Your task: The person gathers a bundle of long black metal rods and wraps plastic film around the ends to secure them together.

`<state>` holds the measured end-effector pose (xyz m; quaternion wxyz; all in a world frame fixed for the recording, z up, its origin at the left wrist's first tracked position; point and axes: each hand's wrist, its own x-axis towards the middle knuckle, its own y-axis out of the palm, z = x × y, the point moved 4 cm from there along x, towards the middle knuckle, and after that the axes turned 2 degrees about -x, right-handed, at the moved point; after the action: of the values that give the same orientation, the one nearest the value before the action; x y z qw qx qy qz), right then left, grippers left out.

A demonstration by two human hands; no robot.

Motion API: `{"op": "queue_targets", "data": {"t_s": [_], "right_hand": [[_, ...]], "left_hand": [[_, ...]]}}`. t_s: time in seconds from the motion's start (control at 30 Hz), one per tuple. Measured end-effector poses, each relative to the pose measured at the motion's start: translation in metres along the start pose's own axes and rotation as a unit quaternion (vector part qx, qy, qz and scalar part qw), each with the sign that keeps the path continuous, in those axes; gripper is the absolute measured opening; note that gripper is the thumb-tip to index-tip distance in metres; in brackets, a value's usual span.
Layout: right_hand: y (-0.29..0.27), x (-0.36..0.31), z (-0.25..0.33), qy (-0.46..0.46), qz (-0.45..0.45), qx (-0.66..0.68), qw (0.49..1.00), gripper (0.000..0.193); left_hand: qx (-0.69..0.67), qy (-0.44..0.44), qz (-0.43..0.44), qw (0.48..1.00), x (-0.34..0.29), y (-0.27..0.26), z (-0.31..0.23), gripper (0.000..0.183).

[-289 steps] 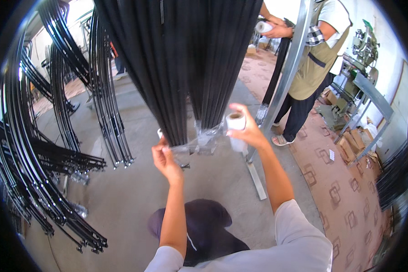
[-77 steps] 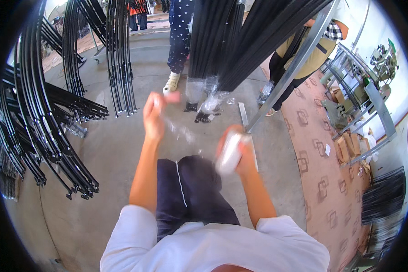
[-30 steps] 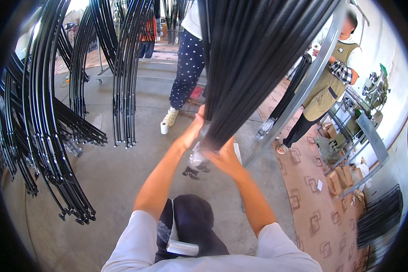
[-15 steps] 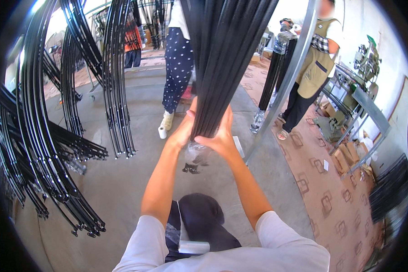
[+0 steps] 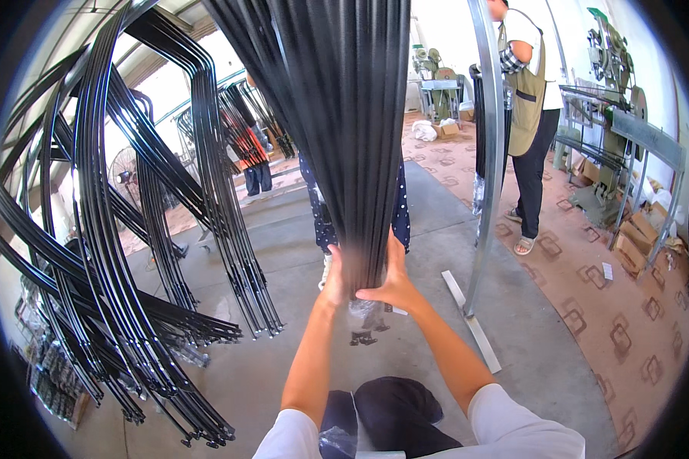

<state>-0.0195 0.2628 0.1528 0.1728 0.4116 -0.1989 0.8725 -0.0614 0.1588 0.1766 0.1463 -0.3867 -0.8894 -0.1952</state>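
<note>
A thick bundle of long black cables (image 5: 352,153) hangs down in front of me, narrowing toward its lower end. My left hand (image 5: 334,279) clasps the bundle's left side near that end. From the right, my right hand (image 5: 393,277) grips it at the same height, its thumb across the front. The fingers behind the bundle are hidden. Just below my hands, clear plastic film (image 5: 362,309) is wrapped round the cables. Small black end fittings (image 5: 366,337) show under the film.
More black cable bundles (image 5: 99,229) hang in curves on the left. A metal post (image 5: 486,168) stands close on the right, on a flat foot. Behind my bundle is a person in dotted trousers (image 5: 400,206); a person in an apron (image 5: 528,99) stands right, near green machines (image 5: 616,69).
The view has shifted, so the surroundings sit lower and farther right. Both hands keep hold of the bundle, which now hangs straighter in the picture. The person in dotted trousers is now mostly behind it.
</note>
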Motion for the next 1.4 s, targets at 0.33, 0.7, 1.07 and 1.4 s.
{"op": "queue_targets", "data": {"t_s": [0.33, 0.7, 1.07, 1.4], "right_hand": [[-0.001, 0.006, -0.017, 0.034, -0.029, -0.05, 0.998, 0.108], [0.005, 0.0, -0.016, 0.038, -0.05, -0.024, 0.998, 0.11], [-0.006, -0.009, -0.009, 0.01, -0.068, -0.04, 0.997, 0.094], [-0.015, -0.011, 0.033, -0.089, -0.086, -0.058, 0.991, 0.097]], "left_hand": [[0.013, 0.03, -0.155, 0.987, 0.006, -0.026, 0.025, 0.065], [0.045, 0.026, -0.167, 0.985, 0.002, -0.053, 0.038, 0.043], [0.032, 0.015, -0.09, 0.995, -0.01, -0.024, 0.039, 0.052], [0.223, 0.023, -0.007, 0.975, -0.001, -0.011, 0.028, 0.075]]}}
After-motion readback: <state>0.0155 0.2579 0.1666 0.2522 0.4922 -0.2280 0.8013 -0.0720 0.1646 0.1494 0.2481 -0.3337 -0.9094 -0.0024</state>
